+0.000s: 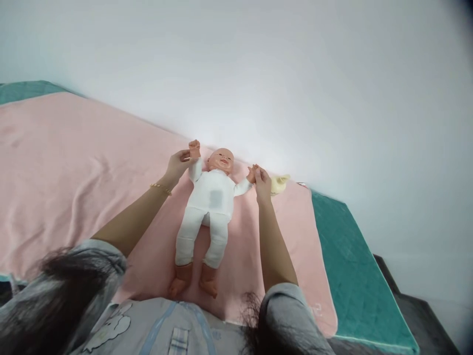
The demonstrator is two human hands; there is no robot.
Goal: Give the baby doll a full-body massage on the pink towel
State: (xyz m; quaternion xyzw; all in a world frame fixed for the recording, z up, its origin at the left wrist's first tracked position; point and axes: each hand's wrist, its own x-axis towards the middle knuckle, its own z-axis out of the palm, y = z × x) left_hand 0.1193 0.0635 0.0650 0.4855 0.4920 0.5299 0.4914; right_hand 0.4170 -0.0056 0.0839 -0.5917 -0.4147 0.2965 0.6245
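A baby doll in a white cloth body lies on its back on the pink blanket, head toward the wall and bare feet toward me. My left hand is closed on the doll's raised forearm at the left, just below its small fist. At the right, my right hand pinches the fingers of the doll's other hand, that arm stretched outward. A greyish square patch shows on the doll's chest. Just beyond my right hand lies a pale yellow cloth item.
The pink blanket covers a green quilted mat, which shows at the right and far left. A plain white wall rises directly behind the doll's head. Dark flooring shows at the lower right.
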